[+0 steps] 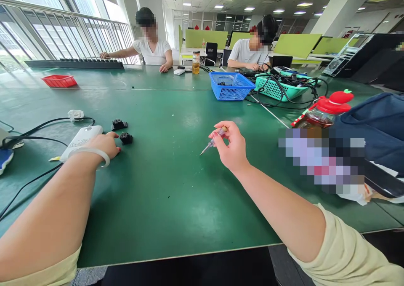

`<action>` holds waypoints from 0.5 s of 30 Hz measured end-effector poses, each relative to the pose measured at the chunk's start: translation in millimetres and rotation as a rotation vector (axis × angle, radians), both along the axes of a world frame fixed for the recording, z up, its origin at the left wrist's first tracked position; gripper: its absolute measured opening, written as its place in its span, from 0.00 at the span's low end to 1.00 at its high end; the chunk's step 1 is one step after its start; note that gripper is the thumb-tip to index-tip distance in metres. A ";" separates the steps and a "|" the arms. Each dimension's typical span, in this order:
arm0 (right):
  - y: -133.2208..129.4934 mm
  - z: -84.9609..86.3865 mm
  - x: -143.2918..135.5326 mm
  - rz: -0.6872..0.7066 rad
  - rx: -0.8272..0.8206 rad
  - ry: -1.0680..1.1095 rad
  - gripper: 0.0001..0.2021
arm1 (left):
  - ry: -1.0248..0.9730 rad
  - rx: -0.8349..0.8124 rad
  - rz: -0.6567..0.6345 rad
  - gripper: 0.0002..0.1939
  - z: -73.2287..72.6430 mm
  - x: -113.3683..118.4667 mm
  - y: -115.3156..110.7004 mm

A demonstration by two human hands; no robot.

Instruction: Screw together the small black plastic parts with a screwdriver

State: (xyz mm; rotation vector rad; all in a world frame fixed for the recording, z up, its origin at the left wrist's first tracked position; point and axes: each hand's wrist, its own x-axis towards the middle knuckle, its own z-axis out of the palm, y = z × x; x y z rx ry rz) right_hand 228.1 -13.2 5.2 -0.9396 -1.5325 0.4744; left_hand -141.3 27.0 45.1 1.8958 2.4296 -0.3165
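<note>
In my right hand [232,145] is a small screwdriver [211,145] with a clear, purplish handle. My fingers are closed round the handle, and its metal tip points down and left above the green table. On the left, my left hand [105,145] reaches out with finger and thumb apart beside a small black part [126,138]; whether they touch it I cannot tell. Just behind that lies a second small black part [118,124]. A white oblong device [82,140] lies partly under my left hand and wrist.
Black cables [38,136] run across the left side. Farther off are a red tray [59,81], a blue basket [232,88] and a green basket [277,90] with tangled cords. A red-lidded jar [328,109] and dark blue bag [375,130] stand right. Two people sit across the table.
</note>
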 end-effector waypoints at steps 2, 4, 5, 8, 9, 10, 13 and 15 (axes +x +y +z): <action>-0.1 0.2 0.0 -0.002 0.001 -0.001 0.08 | -0.020 0.023 0.015 0.33 1.5 2.5 -0.3; -0.3 0.4 -0.1 -0.003 -0.001 0.000 0.09 | -0.037 0.055 0.038 0.33 2.5 4.4 -1.3; -0.5 0.4 -0.2 -0.003 -0.002 0.001 0.09 | -0.045 0.073 0.052 0.34 3.0 5.0 -2.1; -1.0 0.6 -0.4 -0.002 -0.002 0.001 0.09 | -0.063 0.129 0.090 0.34 5.6 6.6 -4.7; -1.1 0.8 -0.5 -0.001 -0.002 -0.001 0.09 | -0.076 0.172 0.102 0.34 7.1 7.5 -5.7; -1.2 0.9 -0.6 -0.003 -0.001 -0.002 0.09 | -0.097 0.235 0.110 0.34 8.8 8.9 -6.7; -1.5 1.4 -0.9 -0.008 -0.002 -0.008 0.09 | -0.196 0.437 0.077 0.31 12.5 16.1 -8.6; -1.6 1.7 -1.2 -0.008 -0.001 -0.013 0.08 | -0.241 0.489 0.017 0.29 11.6 22.2 -8.6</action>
